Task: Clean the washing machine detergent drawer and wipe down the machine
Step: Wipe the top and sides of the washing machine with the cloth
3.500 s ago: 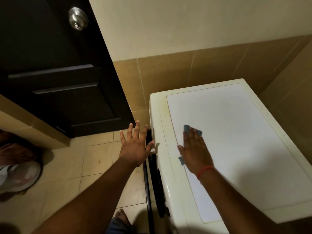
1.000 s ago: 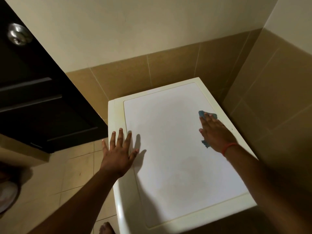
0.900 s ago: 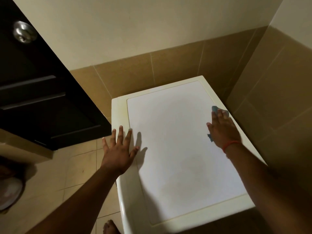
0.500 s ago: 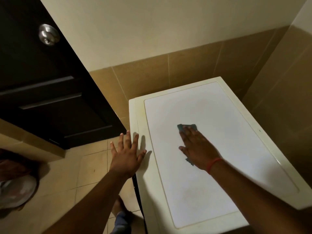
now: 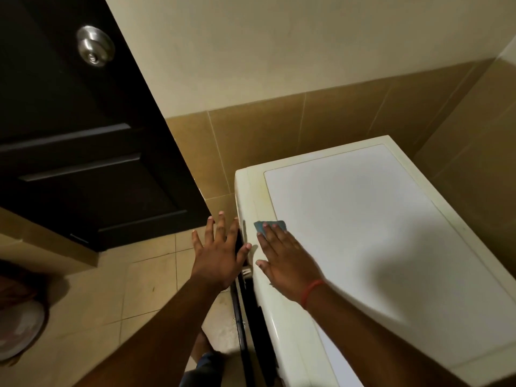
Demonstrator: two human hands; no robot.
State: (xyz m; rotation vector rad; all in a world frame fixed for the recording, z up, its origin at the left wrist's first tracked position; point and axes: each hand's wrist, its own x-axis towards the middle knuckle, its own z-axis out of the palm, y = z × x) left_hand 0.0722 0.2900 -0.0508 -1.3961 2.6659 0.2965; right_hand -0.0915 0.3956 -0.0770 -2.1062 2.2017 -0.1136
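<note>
The cream-white washing machine [image 5: 391,224] fills the right side, seen from above with its flat top panel facing me. My right hand [image 5: 284,258] lies flat on the top near its left edge and presses a small blue cloth [image 5: 269,226], of which only the far end shows past my fingertips. My left hand [image 5: 220,252] hovers spread and empty beside the machine's front face, fingers straight. The dark front panel [image 5: 251,317] runs down below it. The detergent drawer is not clearly visible.
A dark door [image 5: 83,135] with a silver knob [image 5: 95,46] stands at the left. Tan tiled walls close in behind and to the right of the machine. Beige floor tiles [image 5: 111,289] lie below, with a round object [image 5: 19,331] at the far left.
My right hand slid the blue cloth from the right side of the top, across the middle, to its left edge. The left hand stayed spread by the machine's front; the camera turned left.
</note>
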